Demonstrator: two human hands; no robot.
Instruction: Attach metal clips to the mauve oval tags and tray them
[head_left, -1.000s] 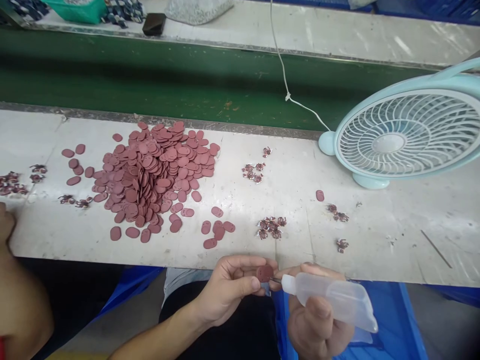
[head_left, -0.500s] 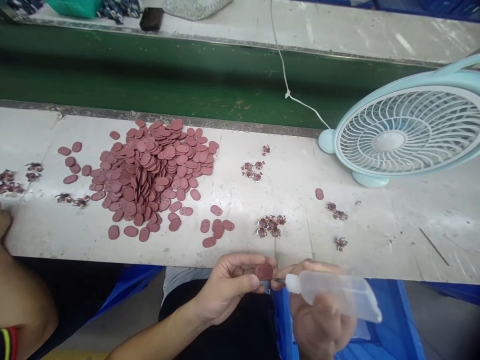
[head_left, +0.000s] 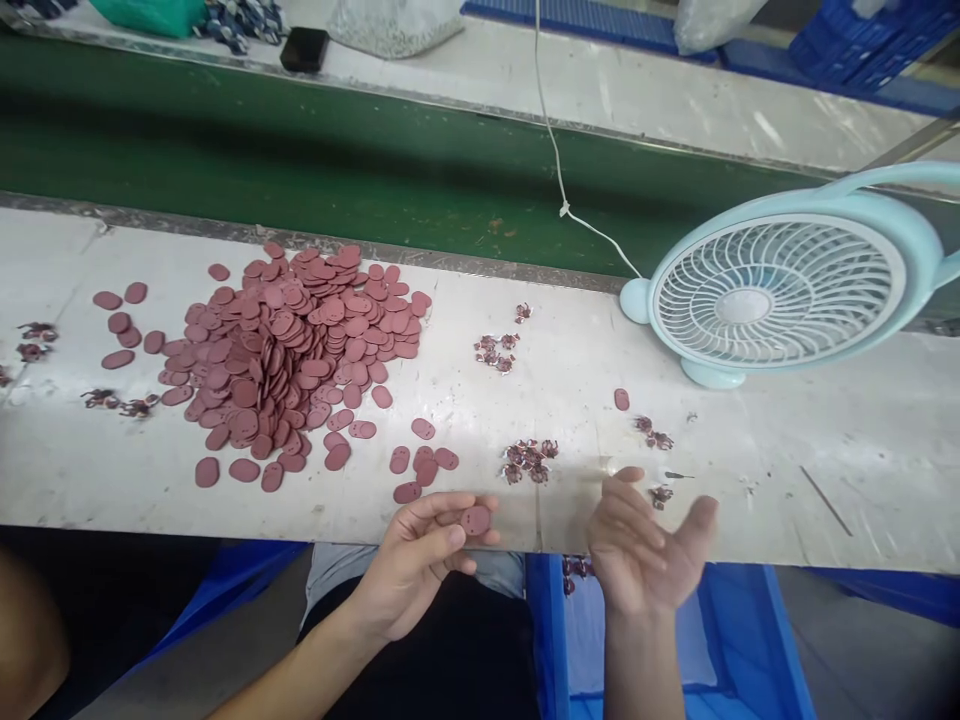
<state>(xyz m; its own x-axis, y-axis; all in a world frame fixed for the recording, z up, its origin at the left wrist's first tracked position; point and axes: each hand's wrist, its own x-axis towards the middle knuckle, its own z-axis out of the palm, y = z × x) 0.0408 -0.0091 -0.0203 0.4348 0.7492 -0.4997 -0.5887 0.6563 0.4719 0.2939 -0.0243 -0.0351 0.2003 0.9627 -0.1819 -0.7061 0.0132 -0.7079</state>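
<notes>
Between the thumb and fingers of my left hand (head_left: 420,560) is a flat reddish-brown oval piece (head_left: 475,520) with small holes, held just over the table's front edge. My right hand (head_left: 645,550) is open, palm up with fingers spread, and I see nothing held in it. Close beyond its fingers lie a small brown, shiny-edged part (head_left: 660,497) and a thin dark sliver (head_left: 679,475). A cluster of similar brown parts (head_left: 529,460) sits between and beyond both hands. Further left, a large heap of the oval pieces (head_left: 292,350) covers the table, with several loose ones (head_left: 425,465) near my left hand.
A light-blue fan (head_left: 780,290) stands at the back right, its white cord (head_left: 562,208) crossing the green channel (head_left: 450,190). A blue bin (head_left: 772,640) is below the table's front edge. Another person's arm (head_left: 30,640) shows at the lower left.
The translucent squeeze bottle with a thin nozzle has left my right hand and is no longer visible; that hand has opened. My left hand still holds the oval piece. The view has shifted slightly.
</notes>
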